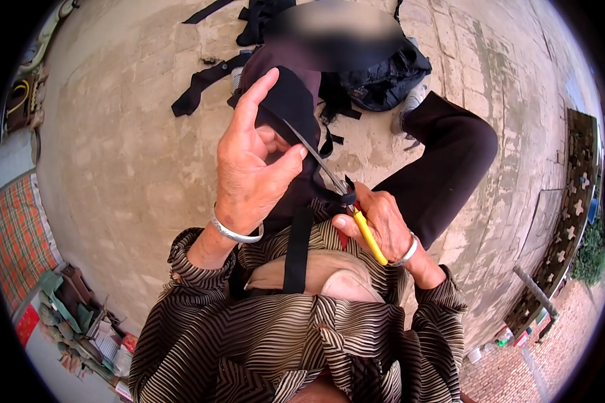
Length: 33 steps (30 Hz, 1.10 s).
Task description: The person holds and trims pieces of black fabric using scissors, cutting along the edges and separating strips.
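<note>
My left hand point(255, 164) is raised over my lap, its index finger stretched along the edge of a piece of black cloth point(292, 101). The other fingers curl in against the cloth, and the thumb lies close to a scissor blade. In my right hand point(383, 218) is a pair of scissors point(368, 236) with a yellow handle and some red showing; its blades point up and left towards the cloth. A narrow black strip loops round near the scissors' pivot. Another black strip point(298, 252) lies across my lap, over a tan cloth bundle point(316, 272).
Black fabric point(376, 84) is heaped on the floor beyond my knees, partly blurred. Cut black strips point(205, 84) lie to its left. A checked cloth point(23, 228) and piled belongings point(81, 322) line the left side. On the right runs a low patterned wall point(568, 221).
</note>
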Each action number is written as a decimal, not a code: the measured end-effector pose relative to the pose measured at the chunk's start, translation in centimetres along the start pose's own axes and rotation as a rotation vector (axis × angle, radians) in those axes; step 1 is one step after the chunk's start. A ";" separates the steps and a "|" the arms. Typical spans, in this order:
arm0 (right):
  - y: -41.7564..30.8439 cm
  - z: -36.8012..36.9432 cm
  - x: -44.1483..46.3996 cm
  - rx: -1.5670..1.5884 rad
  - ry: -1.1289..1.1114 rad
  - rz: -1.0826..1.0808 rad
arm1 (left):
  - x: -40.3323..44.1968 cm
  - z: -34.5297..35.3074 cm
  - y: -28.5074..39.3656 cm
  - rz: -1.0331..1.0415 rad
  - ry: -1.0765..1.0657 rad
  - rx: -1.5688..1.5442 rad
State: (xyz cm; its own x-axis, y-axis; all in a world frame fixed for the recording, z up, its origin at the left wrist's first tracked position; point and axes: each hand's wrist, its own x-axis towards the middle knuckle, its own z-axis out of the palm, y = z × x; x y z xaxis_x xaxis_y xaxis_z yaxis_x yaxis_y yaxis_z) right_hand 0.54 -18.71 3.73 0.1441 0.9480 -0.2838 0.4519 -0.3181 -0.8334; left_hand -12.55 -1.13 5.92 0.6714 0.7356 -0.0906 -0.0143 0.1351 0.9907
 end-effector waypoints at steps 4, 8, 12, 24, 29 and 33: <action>0.3 -0.3 -0.1 0.044 -0.099 0.000 | 0.1 0.1 -0.1 0.010 0.019 -0.050; 0.2 -0.8 0.1 0.320 -0.239 0.006 | 0.1 -0.1 -0.1 0.006 -0.020 -0.049; 1.3 0.0 0.2 0.350 -0.272 -0.043 | 0.2 -0.4 -0.1 0.009 -0.033 -0.027; 0.8 -0.2 0.5 0.236 -0.147 -0.051 | 0.2 -0.4 0.3 -0.029 -0.106 -0.078; 0.9 0.3 0.1 0.297 -0.126 -0.001 | 0.2 -0.5 0.2 -0.036 -0.137 -0.103; 0.7 0.3 0.0 0.190 -0.091 -0.016 | 0.2 -0.3 0.6 -0.055 -0.130 -0.123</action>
State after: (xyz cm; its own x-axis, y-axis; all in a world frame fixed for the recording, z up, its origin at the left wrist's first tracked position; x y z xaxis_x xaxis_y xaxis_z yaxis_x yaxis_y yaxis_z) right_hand 0.63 -18.91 3.04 0.0541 0.9511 -0.3042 0.2780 -0.3069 -0.9102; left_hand -12.63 -0.68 6.42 0.7637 0.6338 -0.1227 -0.0597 0.2586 0.9641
